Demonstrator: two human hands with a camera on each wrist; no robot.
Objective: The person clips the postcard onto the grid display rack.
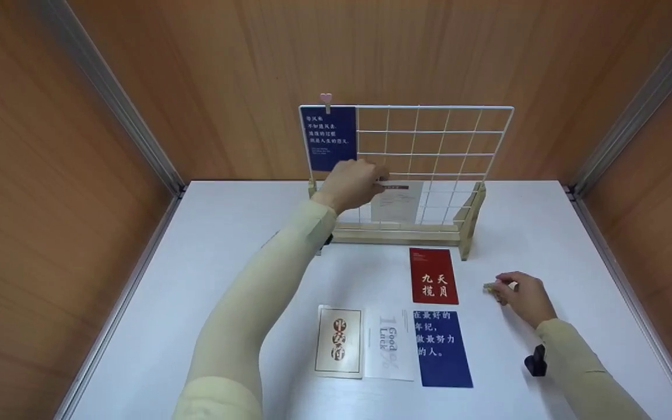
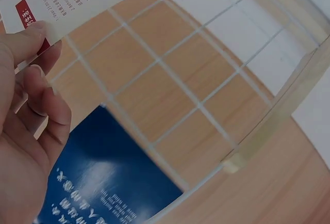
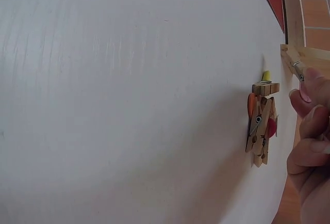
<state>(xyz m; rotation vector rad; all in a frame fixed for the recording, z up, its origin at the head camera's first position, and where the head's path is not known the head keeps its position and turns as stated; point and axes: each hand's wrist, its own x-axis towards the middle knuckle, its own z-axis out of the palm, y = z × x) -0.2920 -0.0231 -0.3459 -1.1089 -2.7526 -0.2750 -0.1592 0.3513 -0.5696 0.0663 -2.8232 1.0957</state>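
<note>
My left hand (image 1: pixel 352 182) is raised in front of a white wire grid (image 1: pixel 429 107). Between its thumb and fingers it pinches the edge of a pale printed card (image 2: pixel 77 2) with a dark red strip. Beside that hand, a blue card (image 1: pixel 333 137) hangs at the grid's upper left under a small clothespin with a pink heart (image 1: pixel 326 100). Low at the right, my right hand (image 1: pixel 525 297) pinches a wooden clothespin (image 3: pixel 295 65) with a pink decoration. Close by on the table lies a cluster of clothespins (image 3: pixel 260 126) with coloured decorations, mostly covered by this hand in the head view.
The grid stands in a wooden base (image 1: pixel 400 235). A red card (image 1: pixel 434 276) lies in front of it. Nearer me, a gold-toned card (image 1: pixel 339 364), a white "Good Luck" card (image 1: pixel 389 361) and another blue card (image 1: pixel 445 370) form a row. Wood-grain panels (image 1: pixel 242 70) enclose the white table.
</note>
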